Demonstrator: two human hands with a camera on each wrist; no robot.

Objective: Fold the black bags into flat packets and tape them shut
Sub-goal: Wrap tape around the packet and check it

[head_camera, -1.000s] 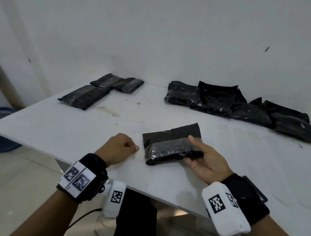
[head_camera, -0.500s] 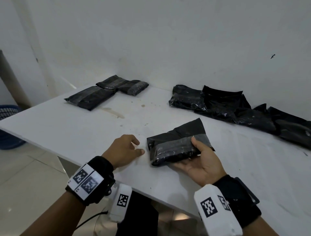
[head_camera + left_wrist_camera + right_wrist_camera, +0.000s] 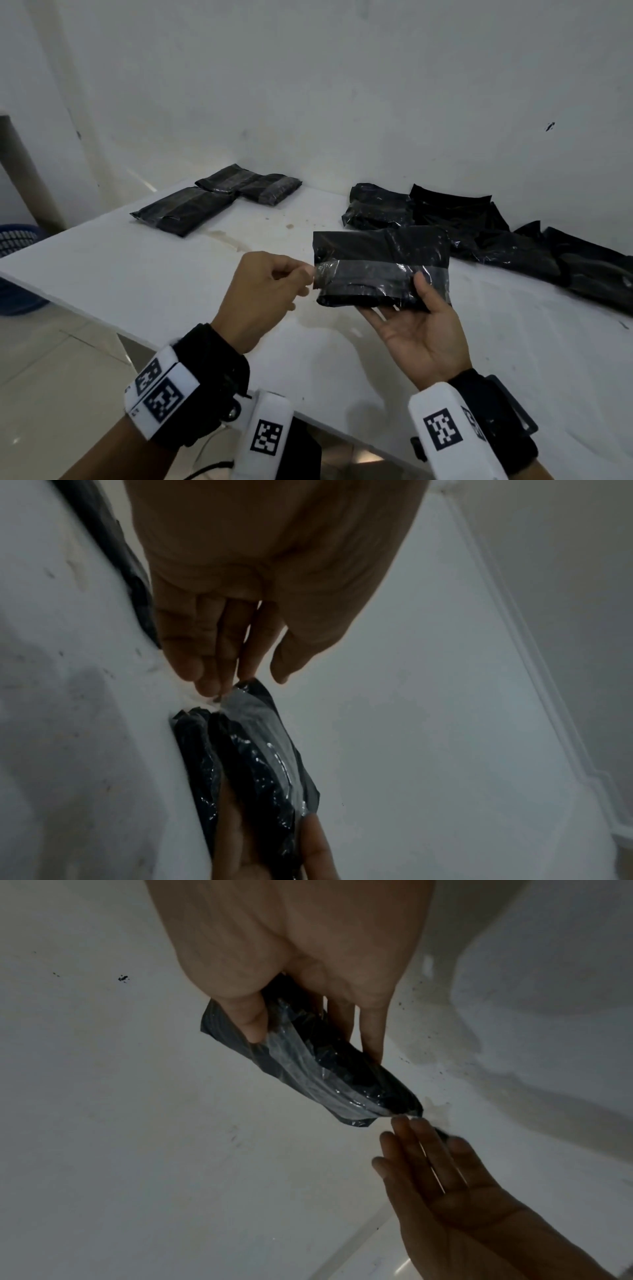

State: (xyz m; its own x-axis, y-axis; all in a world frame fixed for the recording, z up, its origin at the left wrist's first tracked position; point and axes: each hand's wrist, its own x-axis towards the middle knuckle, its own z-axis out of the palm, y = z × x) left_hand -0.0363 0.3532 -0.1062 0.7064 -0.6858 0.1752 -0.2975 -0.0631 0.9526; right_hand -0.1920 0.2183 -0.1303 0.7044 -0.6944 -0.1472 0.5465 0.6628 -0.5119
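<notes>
The black bag is sitting lifted above the white worktop, folded into a flat oblong packet with a band of clear, shiny tape running across its width. Above the tape the plastic is lying matte and smooth; below it the packet is bulging thicker and crinkling with small glints.

Going from the left, a blue basket is standing on the floor past the worktop's edge. Three finished packets are lying together at the far left of the worktop, taped and flat, two of them overlapping. The left hand is reaching toward the packet's left end, its grip narrowed so that fingertips and thumb are meeting at the loose end of the tape; in the left wrist view the fingers are lying nearly straight and touching that end, and I cannot tell whether they are truly pinching it. The right hand is holding the packet from below at its right end, palm upward, fingers spread underneath and the thumb pressing down on the top over the tape.

Further right, a heap of unfolded bags is lying along the wall, glossy and rumpled, well apart from the finished ones.
</notes>
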